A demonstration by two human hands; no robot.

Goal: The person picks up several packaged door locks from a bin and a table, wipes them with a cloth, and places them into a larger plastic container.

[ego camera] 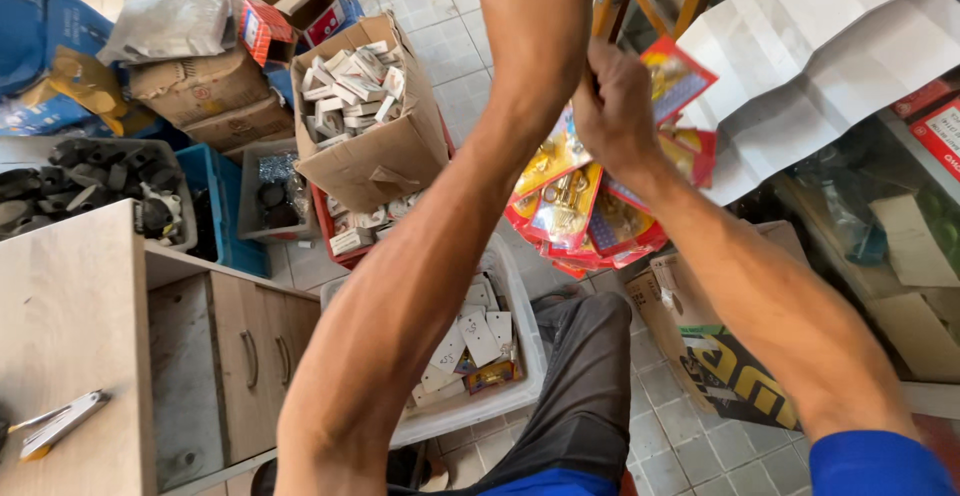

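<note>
Right hand [612, 106] closed around bunch of red-yellow packets [590, 206], held raised above tiled floor [450, 16]. Left hand [535, 16] up beside it, fingers out of frame, grip cannot tell. Carton [385, 156] of small boxes below.

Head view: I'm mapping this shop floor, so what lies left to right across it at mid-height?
Grey tray of black parts → blue crate → cardboard box of small white packs → red and yellow blister cards in the right hand → creased white paper.
</note>
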